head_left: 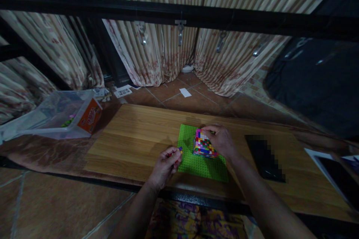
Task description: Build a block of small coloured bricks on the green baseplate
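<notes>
A block of small toy bricks (203,145) in many colours stands on a green studded baseplate (193,170). My right hand (221,140) reaches over its right side, fingertips pressed together against the top near the far edge. Whatever those fingers pinch is hidden. Just left of the baseplate, my left hand (167,166) is closed around a few small building bricks (180,149); a purple one shows at the fingertips, with bits of yellow and red below it.
The baseplate lies on a wooden board (120,138). A dark, partly pixelated flat device (259,157) rests to the right. At the left stands a clear plastic bin (58,115) with an orange label. A black horizontal bar (157,11) crosses in front of striped curtains (157,56).
</notes>
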Motion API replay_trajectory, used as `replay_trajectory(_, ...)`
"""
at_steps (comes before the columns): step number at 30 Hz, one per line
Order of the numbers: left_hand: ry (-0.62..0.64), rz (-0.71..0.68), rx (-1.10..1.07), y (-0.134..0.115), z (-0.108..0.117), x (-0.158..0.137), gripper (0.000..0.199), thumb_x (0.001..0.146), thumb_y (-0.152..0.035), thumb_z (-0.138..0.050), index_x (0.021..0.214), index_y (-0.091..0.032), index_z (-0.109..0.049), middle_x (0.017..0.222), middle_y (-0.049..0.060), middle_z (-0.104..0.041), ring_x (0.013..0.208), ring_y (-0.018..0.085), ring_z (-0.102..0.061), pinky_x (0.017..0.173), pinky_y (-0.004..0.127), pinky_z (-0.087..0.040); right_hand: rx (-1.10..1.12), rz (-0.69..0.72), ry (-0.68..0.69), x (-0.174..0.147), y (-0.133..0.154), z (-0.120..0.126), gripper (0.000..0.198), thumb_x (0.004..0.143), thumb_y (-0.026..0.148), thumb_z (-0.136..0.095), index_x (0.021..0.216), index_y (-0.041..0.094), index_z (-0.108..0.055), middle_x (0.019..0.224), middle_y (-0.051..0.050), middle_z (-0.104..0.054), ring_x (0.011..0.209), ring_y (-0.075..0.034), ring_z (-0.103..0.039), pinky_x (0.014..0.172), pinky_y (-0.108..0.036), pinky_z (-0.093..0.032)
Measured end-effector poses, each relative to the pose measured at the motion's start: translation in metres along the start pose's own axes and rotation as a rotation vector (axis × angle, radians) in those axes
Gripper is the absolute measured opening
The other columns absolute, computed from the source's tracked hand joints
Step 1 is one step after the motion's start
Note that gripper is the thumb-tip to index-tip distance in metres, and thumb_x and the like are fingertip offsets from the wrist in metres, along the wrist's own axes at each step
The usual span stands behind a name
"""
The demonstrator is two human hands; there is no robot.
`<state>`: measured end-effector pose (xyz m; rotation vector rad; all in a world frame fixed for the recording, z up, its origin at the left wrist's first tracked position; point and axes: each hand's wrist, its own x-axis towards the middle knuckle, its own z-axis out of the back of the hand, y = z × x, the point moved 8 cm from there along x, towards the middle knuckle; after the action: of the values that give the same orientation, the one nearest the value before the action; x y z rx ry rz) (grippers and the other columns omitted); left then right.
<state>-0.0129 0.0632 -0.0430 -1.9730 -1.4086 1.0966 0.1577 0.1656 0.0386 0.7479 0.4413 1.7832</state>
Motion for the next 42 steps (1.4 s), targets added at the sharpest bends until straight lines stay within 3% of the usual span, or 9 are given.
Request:
replay_trajectory(15, 0.001, 0.003, 0.02, 0.002, 0.001, 0.001, 0.031, 0.069, -0.038, -0.072, 0.067, -0.016, -0.051, 0.057, -0.007, -0.044, 0.041, 0.001, -0.029, 0.035, 0.014, -0.016, -0.061, 0.113, 0.181, 0.01, 0.014, -0.005, 0.024, 0.081, 0.02, -0.05, 0.075, 0.019, -0.073, 0.079, -0.005, -0.07, 0.073, -0.019, -0.062, 0.07, -0.03, -0.044)
replay_trajectory(22, -0.007, -0.014, 0.026, 0.001, 0.0, 0.001, 0.032, 0.068, -0.039, -0.073, 0.067, -0.016, -0.05, 0.055, -0.007, -0.044, 0.04, 0.001, -0.029, 0.035, 0.014, -0.015, -0.054, 0.117, 0.192, 0.008, 0.015, -0.004, 0.023, 0.082, 0.022, -0.05, 0.078, 0.019, -0.072, 0.082, -0.005, -0.071, 0.076, -0.018, -0.063, 0.073, -0.03, -0.045)
replay_trajectory(24, -0.012, -0.015, 0.034, 0.001, 0.0, 0.001, 0.032, 0.068, -0.04, -0.073, 0.067, -0.016, -0.051, 0.054, -0.007, -0.044, 0.04, 0.001, -0.029, 0.035, 0.014, -0.015, -0.008, 0.089, 0.147, 0.002, 0.011, -0.001, 0.022, 0.083, 0.025, -0.05, 0.086, 0.019, -0.072, 0.088, -0.006, -0.071, 0.081, -0.019, -0.064, 0.076, -0.031, -0.046)
replay_trajectory(27, -0.028, -0.012, 0.049, 0.002, 0.0, 0.001, 0.032, 0.066, -0.041, -0.074, 0.068, -0.016, -0.053, 0.054, -0.007, -0.045, 0.04, 0.001, -0.03, 0.036, 0.015, -0.015, -0.004, 0.023, -0.041, -0.014, 0.01, 0.013, 0.026, 0.084, 0.03, -0.05, 0.097, 0.017, -0.069, 0.099, -0.009, -0.069, 0.09, -0.022, -0.062, 0.083, -0.035, -0.046)
replay_trajectory(30, -0.043, -0.01, 0.079, 0.003, 0.001, 0.001, 0.033, 0.064, -0.042, -0.075, 0.071, -0.016, -0.056, 0.054, -0.006, -0.046, 0.041, 0.002, -0.032, 0.037, 0.016, -0.017, 0.009, 0.023, -0.168, -0.038, 0.029, 0.021, 0.026, 0.087, 0.033, -0.047, 0.095, 0.02, -0.069, 0.093, -0.007, -0.068, 0.089, -0.021, -0.061, 0.083, -0.036, -0.045)
replay_trajectory(33, -0.056, -0.025, 0.114, 0.003, 0.002, 0.002, 0.035, 0.064, -0.044, -0.075, 0.077, -0.016, -0.058, 0.056, -0.006, -0.048, 0.042, 0.003, -0.034, 0.039, 0.016, -0.02, 0.162, 0.05, -0.053, -0.056, 0.058, 0.004, 0.025, 0.088, 0.033, -0.047, 0.091, 0.021, -0.068, 0.09, -0.006, -0.069, 0.082, -0.019, -0.063, 0.076, -0.031, -0.047)
replay_trajectory(36, -0.027, -0.072, 0.164, 0.002, 0.0, 0.001, 0.034, 0.067, -0.045, -0.072, 0.08, -0.015, -0.06, 0.053, -0.007, -0.045, 0.042, 0.003, -0.032, 0.04, 0.017, -0.02, 0.18, 0.012, 0.076, -0.065, 0.076, -0.019, 0.024, 0.087, 0.033, -0.05, 0.095, 0.019, -0.068, 0.09, -0.007, -0.069, 0.079, -0.018, -0.063, 0.072, -0.03, -0.047)
replay_trajectory(42, 0.075, -0.17, 0.267, -0.002, -0.005, -0.001, 0.035, 0.073, -0.047, -0.066, 0.083, -0.013, -0.064, 0.054, -0.005, -0.044, 0.046, 0.005, -0.033, 0.044, 0.02, -0.024, 0.142, -0.061, 0.133, -0.065, 0.078, -0.037, 0.019, 0.083, 0.023, -0.051, 0.077, 0.02, -0.068, 0.076, -0.004, -0.067, 0.068, -0.017, -0.061, 0.063, -0.027, -0.044)
